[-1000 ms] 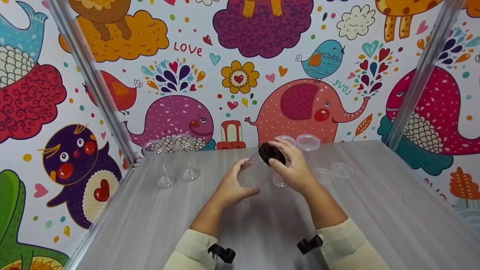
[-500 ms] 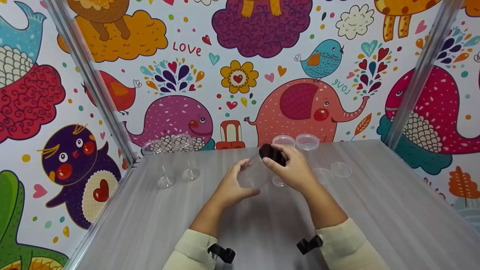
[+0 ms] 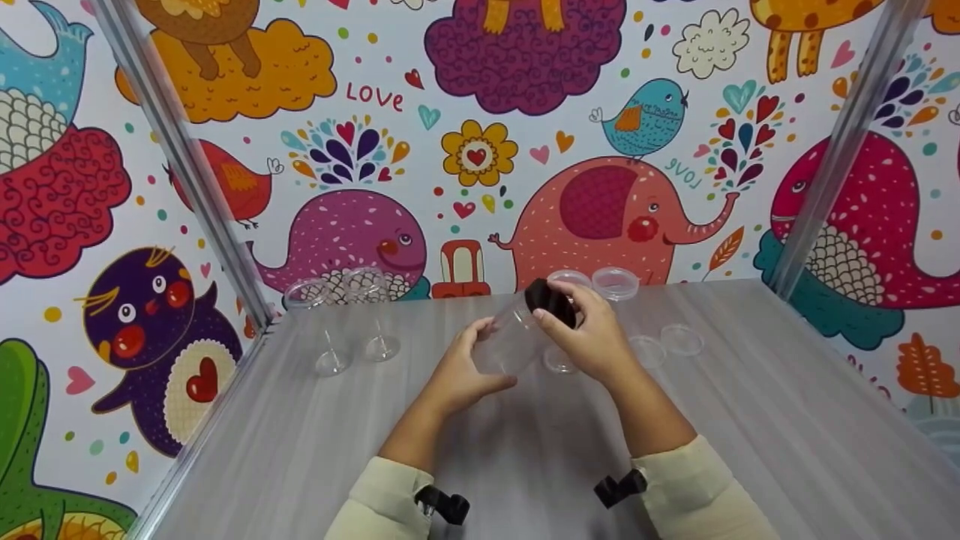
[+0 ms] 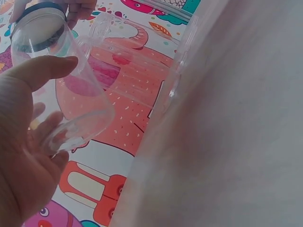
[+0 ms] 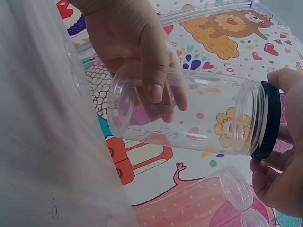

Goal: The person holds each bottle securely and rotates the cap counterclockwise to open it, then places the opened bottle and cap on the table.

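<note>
A clear plastic jar (image 3: 504,346) is held tilted above the table, its mouth up and to the right. My left hand (image 3: 457,375) grips the body near the base, thumb on one side and fingers on the other. Fingers and thumb of my right hand (image 3: 598,339) hold a black screw lid (image 3: 553,306) by its rim. In the right wrist view the lid (image 5: 270,120) stands at the jar's mouth, with clear neck threads (image 5: 245,116) showing beside it. Whether the threads are engaged I cannot tell. The jar looks clear right through.
Two clear jars (image 3: 332,364) stand upright at the table's back left. Two more clear jars (image 3: 615,285) stand at the back right, partly behind my right hand. Clear flat discs (image 3: 683,340) lie beside them. A patterned wall and metal posts (image 3: 832,150) bound the table (image 3: 300,450).
The lid and my right hand have shifted slightly up and right, and the lid has turned more edge-on. More of the jar's neck shows. My left hand has barely moved.
</note>
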The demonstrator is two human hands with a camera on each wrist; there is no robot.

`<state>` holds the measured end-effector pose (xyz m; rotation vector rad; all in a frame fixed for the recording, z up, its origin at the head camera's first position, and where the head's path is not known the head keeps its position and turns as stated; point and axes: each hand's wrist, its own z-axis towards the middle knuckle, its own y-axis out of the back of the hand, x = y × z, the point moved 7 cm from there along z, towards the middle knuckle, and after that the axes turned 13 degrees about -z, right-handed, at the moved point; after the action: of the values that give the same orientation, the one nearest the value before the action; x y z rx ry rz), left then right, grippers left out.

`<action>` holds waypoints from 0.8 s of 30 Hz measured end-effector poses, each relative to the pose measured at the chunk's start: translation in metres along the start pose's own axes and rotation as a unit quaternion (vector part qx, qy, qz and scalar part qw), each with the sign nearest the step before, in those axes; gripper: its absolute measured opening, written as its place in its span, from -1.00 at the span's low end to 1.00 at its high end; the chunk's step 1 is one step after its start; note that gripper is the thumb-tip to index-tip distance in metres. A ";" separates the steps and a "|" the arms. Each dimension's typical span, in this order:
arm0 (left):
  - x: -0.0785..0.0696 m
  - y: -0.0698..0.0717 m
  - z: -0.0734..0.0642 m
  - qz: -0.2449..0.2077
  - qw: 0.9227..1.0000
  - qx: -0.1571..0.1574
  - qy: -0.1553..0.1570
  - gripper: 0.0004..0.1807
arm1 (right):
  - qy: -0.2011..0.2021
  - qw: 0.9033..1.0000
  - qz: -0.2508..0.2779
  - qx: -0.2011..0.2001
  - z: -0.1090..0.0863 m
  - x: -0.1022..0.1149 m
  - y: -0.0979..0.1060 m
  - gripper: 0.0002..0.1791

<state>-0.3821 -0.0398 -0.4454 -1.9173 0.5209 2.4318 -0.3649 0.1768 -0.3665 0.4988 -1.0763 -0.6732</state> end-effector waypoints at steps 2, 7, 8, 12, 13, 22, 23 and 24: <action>0.001 0.001 0.000 -0.003 1.000 -0.001 -0.001 0.11 | 0.004 1.000 0.001 -0.008 0.001 0.000 0.002 -0.35; 0.004 0.004 0.002 -0.016 1.000 -0.005 -0.004 0.09 | 0.003 1.000 0.002 -0.013 0.001 -0.001 0.003 -0.34; 0.006 0.005 0.002 -0.019 1.000 -0.008 -0.002 0.10 | 0.002 1.000 0.002 -0.013 0.001 -0.001 0.003 -0.34; 0.013 0.011 0.004 -0.038 0.999 -0.021 0.009 0.12 | 0.007 1.000 0.017 -0.010 0.000 -0.001 0.003 -0.30; 0.015 0.013 0.005 -0.043 0.999 -0.024 0.012 0.12 | 0.005 1.000 0.023 -0.009 0.001 -0.002 0.003 -0.28; 0.036 0.039 0.012 -0.069 0.993 -0.087 0.047 0.16 | -0.014 0.996 0.093 0.002 0.003 -0.018 0.018 -0.15; 0.038 0.042 0.012 -0.071 0.992 -0.095 0.047 0.17 | -0.011 0.995 0.096 -0.003 0.002 -0.019 0.021 -0.15; 0.039 0.045 0.013 -0.071 0.991 -0.102 0.043 0.16 | -0.009 0.996 0.094 -0.008 0.002 -0.021 0.025 -0.15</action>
<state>-0.4136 -0.0871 -0.4684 -2.0604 0.1350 2.4038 -0.3673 0.2095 -0.3624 0.3724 -1.1178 -0.5217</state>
